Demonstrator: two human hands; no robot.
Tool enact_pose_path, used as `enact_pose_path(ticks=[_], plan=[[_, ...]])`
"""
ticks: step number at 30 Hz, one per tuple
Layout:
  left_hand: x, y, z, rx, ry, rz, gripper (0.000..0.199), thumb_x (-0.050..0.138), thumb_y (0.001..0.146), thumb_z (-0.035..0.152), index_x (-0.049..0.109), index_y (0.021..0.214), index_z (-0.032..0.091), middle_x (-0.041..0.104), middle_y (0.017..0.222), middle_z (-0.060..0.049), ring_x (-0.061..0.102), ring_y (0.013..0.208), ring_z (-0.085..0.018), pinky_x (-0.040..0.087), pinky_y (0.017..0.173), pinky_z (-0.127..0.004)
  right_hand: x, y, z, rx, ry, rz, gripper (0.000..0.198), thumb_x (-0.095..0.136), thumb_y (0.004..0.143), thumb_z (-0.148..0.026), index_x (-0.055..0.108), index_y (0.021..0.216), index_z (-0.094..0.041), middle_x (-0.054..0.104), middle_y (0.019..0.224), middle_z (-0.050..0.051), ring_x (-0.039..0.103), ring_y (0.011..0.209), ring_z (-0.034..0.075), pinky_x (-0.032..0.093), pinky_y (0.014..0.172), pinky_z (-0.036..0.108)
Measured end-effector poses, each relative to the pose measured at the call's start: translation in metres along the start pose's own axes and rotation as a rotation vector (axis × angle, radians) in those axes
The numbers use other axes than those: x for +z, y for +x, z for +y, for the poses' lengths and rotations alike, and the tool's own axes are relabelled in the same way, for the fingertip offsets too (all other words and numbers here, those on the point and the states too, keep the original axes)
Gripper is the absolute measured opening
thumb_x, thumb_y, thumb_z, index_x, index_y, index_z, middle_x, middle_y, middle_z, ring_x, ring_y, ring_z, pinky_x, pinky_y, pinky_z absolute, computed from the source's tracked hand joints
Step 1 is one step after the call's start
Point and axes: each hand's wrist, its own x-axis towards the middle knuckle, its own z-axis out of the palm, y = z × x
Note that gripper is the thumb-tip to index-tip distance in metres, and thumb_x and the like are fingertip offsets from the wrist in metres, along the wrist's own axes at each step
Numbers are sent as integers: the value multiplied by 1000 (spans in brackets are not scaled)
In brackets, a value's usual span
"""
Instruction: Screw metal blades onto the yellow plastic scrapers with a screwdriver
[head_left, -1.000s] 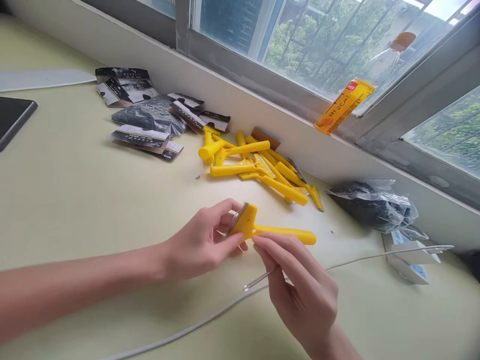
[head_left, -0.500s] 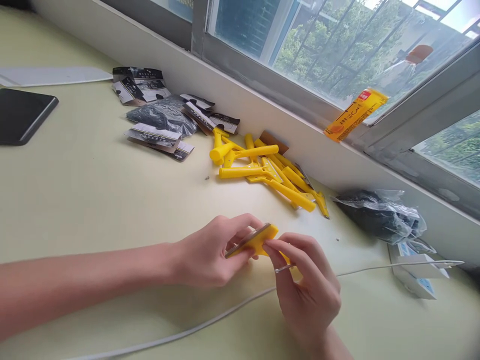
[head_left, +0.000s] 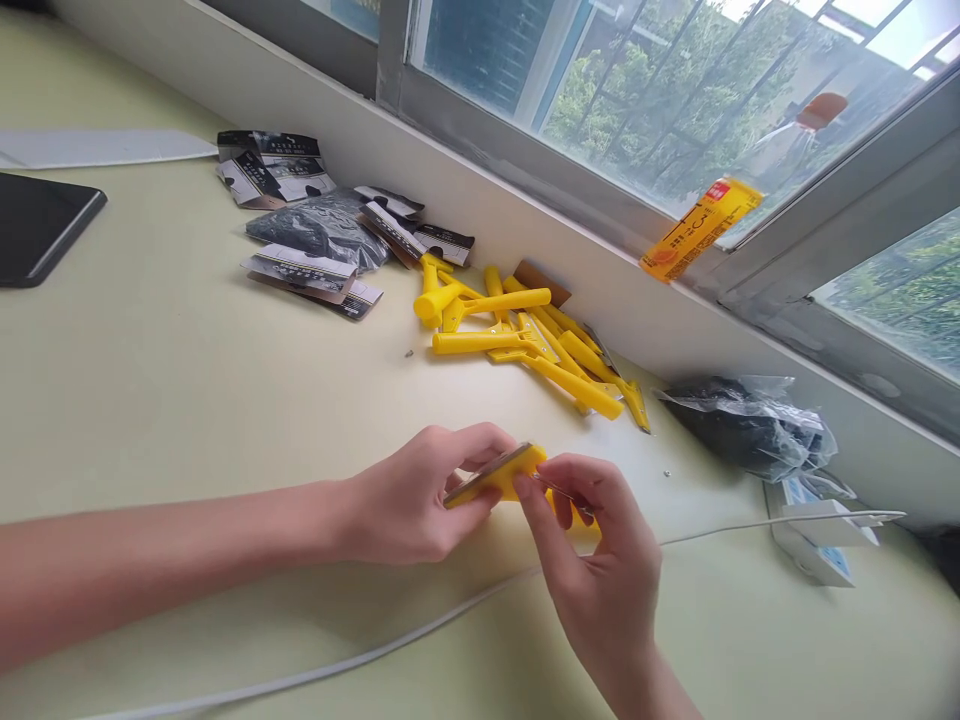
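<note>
while the l. hand [head_left: 427, 505] is gripping the yellow scraper [head_left: 511, 478] by its head, in the head view, the r. hand [head_left: 607, 545] is pinching a thin metal tool [head_left: 561, 488] btwn thumb & fingers, its near end pointing at the scraper head; whether the tip is sitting in it, can't tell, too small. the scraper is being held above the surface [head_left: 225, 420], blade edge facing the l. palm, handle mostly hiding behind the r. hand. beyond both, a pile of yellow scrapers [head_left: 476, 343] is lying nr the wall under the window, w/ a small screw [head_left: 409, 353] sitting to its left & another small metal bit [head_left: 667, 473] to its right. blk & white cards [head_left: 300, 268] are lying around a bag w/ dark contents [head_left: 319, 228], back left; a blk flat device [head_left: 45, 225] is resting far left. a 2nd dark-filled bag [head_left: 750, 430] is lying right, next to a white power strip [head_left: 814, 550]. a white cable [head_left: 360, 660] is running across, nearer than the hands. an orange-capped bottle [head_left: 701, 230] is standing by the window.
</note>
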Motion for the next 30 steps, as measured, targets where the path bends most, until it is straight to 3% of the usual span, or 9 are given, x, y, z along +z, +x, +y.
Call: enact_pose_path(ticks=[5,10,13,15,17,19,22,25,30], plan=[[0,0,-1,2,-7,17,19,58,96,23,60,114,17,70,103,-8,68,92,-18,52,70,-24,-1,-4,-1,99,17,-29,18,68,91,-14,57,103,-20,66,84,-2,63,73,5,47,60,13],[0,1,-1,-43,-31,31,19,59,96,22,60,114,17,70,104,-8,68,95,-18,52,69,-23,-2,-1,3,175,-12,-33,16,71,91,-23,61,103,-20,61,75,-4,44,55,3,40,51,14],[2,3,-1,-75,-111,63,19,60,96,24,59,114,17,69,109,-9,68,102,-19,53,66,-21,-4,1,5,160,26,-40,20,74,90,-27,65,106,-20,63,83,-1,54,67,5,49,61,15],[2,5,-1,-99,-174,113,19,62,96,25,58,113,17,69,112,-10,68,106,-20,58,70,-23,-6,-1,9,113,65,-41,16,67,95,-23,68,111,-20,67,97,4,62,83,9,54,71,18],[2,7,-3,-112,-214,181,19,63,95,25,58,112,17,67,115,-10,67,109,-21,62,78,-29,-6,-9,14,45,106,-35,25,55,100,-16,69,120,-22,67,107,6,65,94,11,55,77,21],[0,9,-5,-117,-220,257,21,64,94,25,57,112,17,66,118,-10,67,110,-22,64,80,-32,-5,-19,19,24,127,-52,36,50,101,-13,66,131,-24,66,96,4,63,83,9,54,72,20],[-4,11,-8,-103,-156,351,22,67,92,26,58,110,18,66,115,-10,67,110,-23,64,75,-30,-2,-31,24,127,74,-81,37,52,102,-18,66,136,-23,51,68,-3,46,56,5,40,52,15],[-8,11,-10,-69,-68,404,24,70,88,29,59,106,18,67,108,-9,67,104,-23,63,70,-27,-2,-35,21,184,12,-112,29,51,103,-22,67,127,-18,43,64,-4,36,51,5,33,47,16],[-10,10,-10,-60,-18,411,24,72,87,33,59,102,18,67,103,-8,68,98,-21,59,64,-23,-1,-33,14,36,-53,-142,19,50,100,-14,66,111,-17,46,63,-5,30,48,4,29,45,16]])
